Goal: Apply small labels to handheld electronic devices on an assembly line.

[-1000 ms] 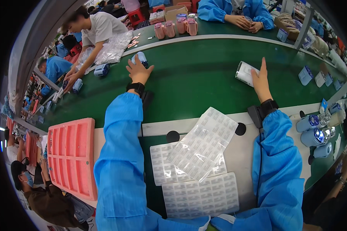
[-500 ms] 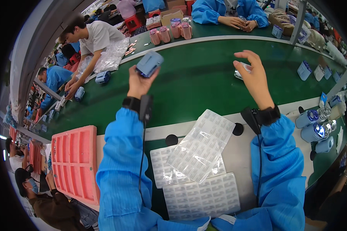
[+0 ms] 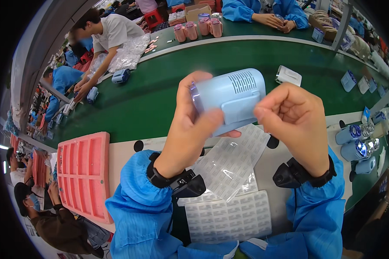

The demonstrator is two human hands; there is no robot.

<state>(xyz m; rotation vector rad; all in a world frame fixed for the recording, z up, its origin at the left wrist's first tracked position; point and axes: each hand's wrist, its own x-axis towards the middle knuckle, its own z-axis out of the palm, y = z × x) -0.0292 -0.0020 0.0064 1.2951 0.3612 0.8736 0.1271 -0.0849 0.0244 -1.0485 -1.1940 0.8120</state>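
Observation:
My left hand (image 3: 188,125) grips a light-blue plastic device (image 3: 235,97), rounded, with a slotted vent, a raised panel on its side and a shiny purple rim at its left end. My right hand (image 3: 296,123) has its thumb and forefinger pinched together at the device's right edge; whatever lies between the tips is too small to make out. Just beyond that hand a white-and-silver unit (image 3: 288,76) lies on the green belt (image 3: 155,103). Below my hands, overlapping sheets of printed labels (image 3: 229,218) lie on the pale bench edge.
A pink compartment tray (image 3: 84,177) stands at the left. More blue devices (image 3: 354,149) cluster on the right, others (image 3: 349,81) on the belt. Pink devices (image 3: 198,28) stand across the belt. A co-worker in white (image 3: 112,36) handles items at far left; another in blue sleeves (image 3: 242,13) sits opposite.
My left hand has brought the blue device right and nearer, turning its vented side up. My right hand has drawn back from the white unit to the device, its fingers closing to a pinch.

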